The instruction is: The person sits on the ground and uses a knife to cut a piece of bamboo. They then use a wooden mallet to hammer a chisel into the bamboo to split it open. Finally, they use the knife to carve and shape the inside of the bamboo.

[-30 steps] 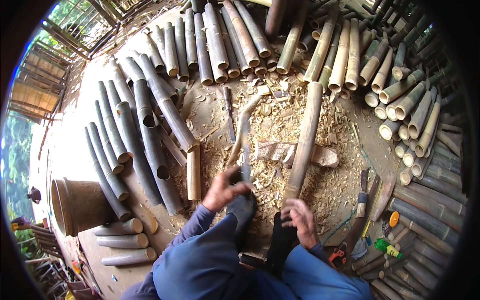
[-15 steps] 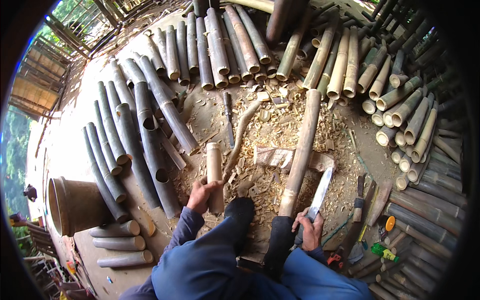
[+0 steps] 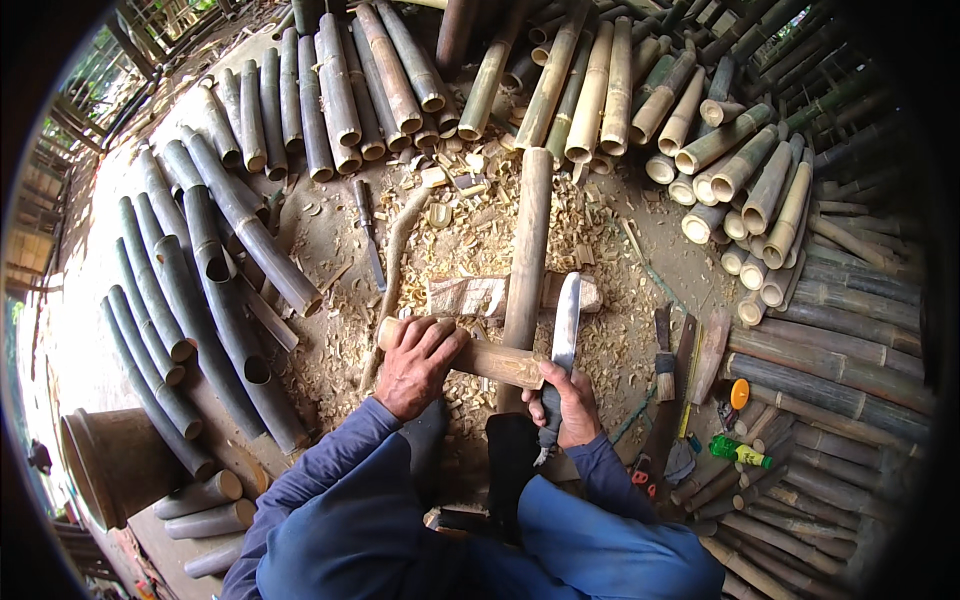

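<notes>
Lying crosswise, short bamboo pc (image 3: pixel 500 364): btwn the 2 hands; long axis approx. L–R, R end dipping slightly lower in view.
L hand (image 3: pixel 420 360): nearer arm for the pc's L part; grip wrapped over it from above, pinching it firmly; free length sticks out twd the R.
R hand (image 3: pixel 570 405): nearest the pc's R end, thumb right by it, contact can't tell; grip closed round the handle of the knife (image 3: pixel 566 318).
Knife angle: blade pointing up-frame, approx. square to the pc, just past its R end.
Long pole (image 3: pixel 527 250): passes under the pc in view, axis up-frame; touching or not, can't tell.
Wood block (image 3: pixel 465 296): beyond the pc, pole lying across it.
Shavings (image 3: pixel 575 240): scattered round block & pole.
</notes>
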The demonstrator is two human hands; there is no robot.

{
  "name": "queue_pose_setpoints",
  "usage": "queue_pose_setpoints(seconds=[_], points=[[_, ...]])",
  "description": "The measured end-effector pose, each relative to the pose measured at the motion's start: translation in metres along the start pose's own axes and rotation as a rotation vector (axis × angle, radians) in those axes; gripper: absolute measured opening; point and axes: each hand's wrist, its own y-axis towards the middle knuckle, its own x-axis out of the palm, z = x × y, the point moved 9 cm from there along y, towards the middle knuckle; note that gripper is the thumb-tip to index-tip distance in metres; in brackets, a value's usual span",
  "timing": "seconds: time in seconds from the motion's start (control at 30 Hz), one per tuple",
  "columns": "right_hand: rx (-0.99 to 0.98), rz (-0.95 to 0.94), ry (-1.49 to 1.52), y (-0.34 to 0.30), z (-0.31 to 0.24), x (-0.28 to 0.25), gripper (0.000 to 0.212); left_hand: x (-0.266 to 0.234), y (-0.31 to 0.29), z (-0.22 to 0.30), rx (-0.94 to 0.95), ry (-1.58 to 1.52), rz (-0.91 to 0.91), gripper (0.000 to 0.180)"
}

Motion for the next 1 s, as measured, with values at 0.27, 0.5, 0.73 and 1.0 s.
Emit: queue_pose_setpoints(seconds=[0.27, 0.5, 0.73, 1.0], points=[[-0.120, 0.013, -0.053, -0.012, 0.000, 0.001, 0.042, 0.013, -0.034, -0.082, -0.687, -1.129, 0.376, 0.082], [-0.028, 0.011, -0.224, -0.024, 0.031, 0.005, 0.048, 0.021, -0.028, -0.077, -0.860, -1.883, 0.554, 0.046], [-0.188, 0.220, -0.380, -0.032, 0.009, -0.042, 0.034, -0.076, 0.037, -0.063, -0.417, -1.374, 0.636, 0.041], [-0.878, 0.153, -0.959, -0.029, -0.070, 0.006, 0.056, -0.026, 0.094, 0.145, 0.262, -0.809, 0.097, 0.067]])
